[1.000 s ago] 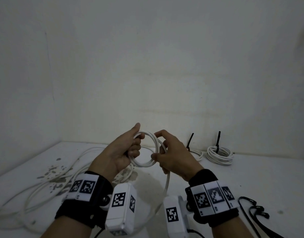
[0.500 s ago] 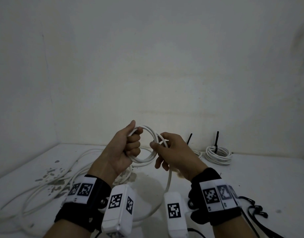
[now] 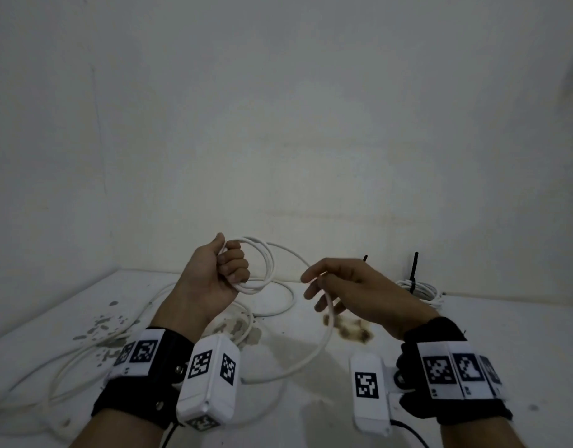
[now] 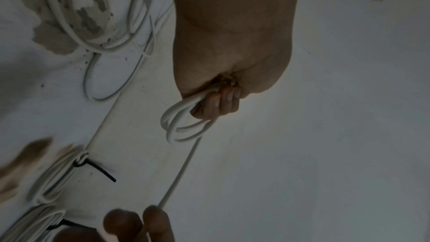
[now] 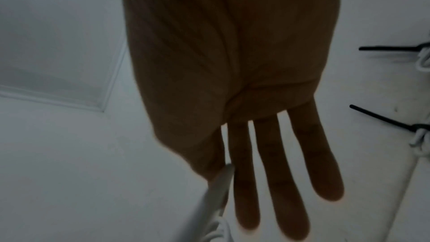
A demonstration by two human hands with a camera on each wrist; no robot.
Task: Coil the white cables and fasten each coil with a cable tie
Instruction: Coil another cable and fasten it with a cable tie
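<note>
- Head view: the left hand (image 3: 215, 279) stands at about 10 o'clock from the frame's middle-bottom, its grip curled round a small coil (image 3: 257, 265) of white cable held up off the counter (image 3: 492, 334).
- Half a second ago the right hand (image 3: 353, 286) was touching that coil. Now it has drawn away toward 3 o'clock, fingers loosely spread, with the free cable run (image 3: 327, 331) passing between thumb and fingers and sagging down to the counter at 6 o'clock.
- That slide along the cable probably gathers slack for the next loop, so coiling is only partly done and no tie is on this coil yet.
- More loose cable (image 3: 84, 360) lies at 8 o'clock. A finished coil (image 3: 422, 291) with a black cable tie (image 3: 413, 270) sits at 2 o'clock against the wall.
- Left wrist view: the fingers (image 4: 221, 102) are closed on several loops (image 4: 184, 126), and a single strand (image 4: 181, 172) runs toward 7 o'clock to blurred fingertips (image 4: 153, 222) of the other hand.
- Two tied coils (image 4: 58, 172) lie at 8 o'clock.
- Right wrist view: the four fingers (image 5: 274, 172) point straight out, spread, toward 6 o'clock. The white cable (image 5: 216, 190) lies against the thumb side; whether the thumb pinches it cannot be told here.
- Two black tie tails (image 5: 384, 119) show at 3 o'clock.
</note>
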